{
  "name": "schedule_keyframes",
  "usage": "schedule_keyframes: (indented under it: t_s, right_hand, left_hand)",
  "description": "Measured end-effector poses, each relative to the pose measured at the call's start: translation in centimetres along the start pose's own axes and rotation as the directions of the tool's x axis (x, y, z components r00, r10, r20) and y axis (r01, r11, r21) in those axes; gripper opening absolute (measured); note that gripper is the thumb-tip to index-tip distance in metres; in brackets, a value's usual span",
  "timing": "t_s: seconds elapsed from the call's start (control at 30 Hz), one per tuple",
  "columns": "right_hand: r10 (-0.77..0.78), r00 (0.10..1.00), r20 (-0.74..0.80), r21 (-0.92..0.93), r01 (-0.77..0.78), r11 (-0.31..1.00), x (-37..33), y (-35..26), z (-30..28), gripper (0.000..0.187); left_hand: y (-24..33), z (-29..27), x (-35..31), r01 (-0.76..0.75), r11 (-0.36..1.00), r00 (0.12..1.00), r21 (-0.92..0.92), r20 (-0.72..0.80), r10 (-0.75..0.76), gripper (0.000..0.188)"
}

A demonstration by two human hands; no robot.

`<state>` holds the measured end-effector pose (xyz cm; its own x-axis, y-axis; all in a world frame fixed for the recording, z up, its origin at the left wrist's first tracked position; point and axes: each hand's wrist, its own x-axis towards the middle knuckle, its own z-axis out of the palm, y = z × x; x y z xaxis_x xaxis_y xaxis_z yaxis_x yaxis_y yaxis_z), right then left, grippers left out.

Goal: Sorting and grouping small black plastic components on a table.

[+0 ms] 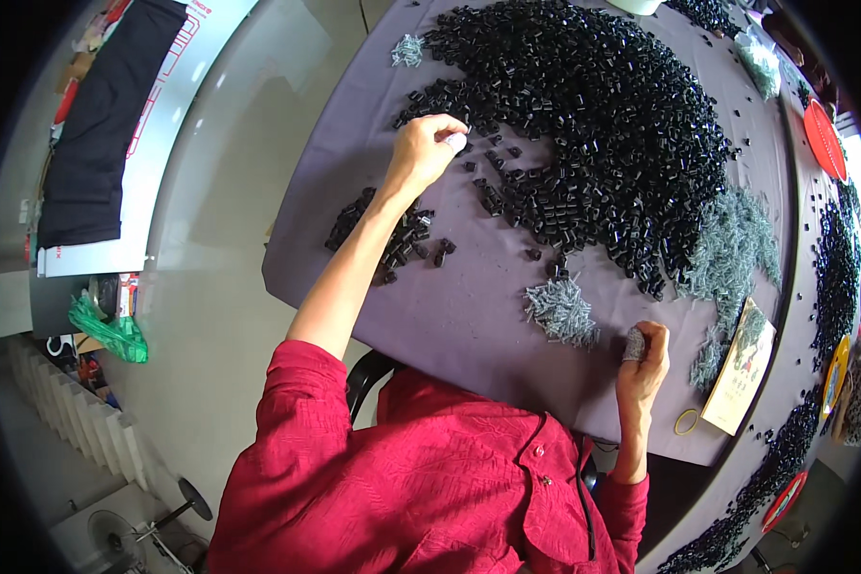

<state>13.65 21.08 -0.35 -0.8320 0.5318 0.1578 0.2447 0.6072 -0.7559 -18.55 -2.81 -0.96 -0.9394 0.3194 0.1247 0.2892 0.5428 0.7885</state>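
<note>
Black pieces (593, 105), heaped, near left fingers (444, 123)

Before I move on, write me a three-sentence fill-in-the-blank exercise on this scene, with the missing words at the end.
1. The largest heap on the table is ____ in color.
2. The pale yellow card lies nearer the person's ____ hand.
3. The crumpled plastic bag at the picture's left is ____.

Missing words: black; right; green.
</note>
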Motion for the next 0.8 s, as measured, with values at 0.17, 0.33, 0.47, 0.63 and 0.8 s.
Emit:
schedule_keyframes:
  t_s: [0.17,0.33,0.47,0.63,0.8]
  right_hand:
    - [-0.026,0.999,0.020,-0.057,0.027,0.998,0.5,-0.1,0.3,0.029]
    - [-0.077,0.997,0.019,-0.089,0.078,0.993,0.4,-0.1,0.7,0.030]
    - [-0.084,0.996,0.007,-0.117,0.085,0.990,0.4,0.3,0.9,0.029]
    - [-0.099,0.995,-0.022,-0.098,0.096,0.991,0.5,-0.1,1.2,0.029]
    - [-0.084,0.996,-0.026,-0.088,0.081,0.993,0.5,-0.1,0.9,0.032]
  left_hand:
    - [0.3,2.2,1.8,-0.090,0.963,0.994,0.255,-0.044,0.105,0.016]
    - [0.3,3.3,1.6,-0.238,0.928,0.970,0.286,0.030,0.240,0.014]
    - [2.3,4.0,0.2,-0.261,0.964,0.939,0.049,0.245,0.242,0.015]
    - [0.4,1.4,2.4,-0.159,0.987,0.985,0.013,-0.068,0.159,0.017]
    - [-0.8,0.5,3.7,-0.015,0.998,1.000,-0.055,-0.010,0.015,0.020]
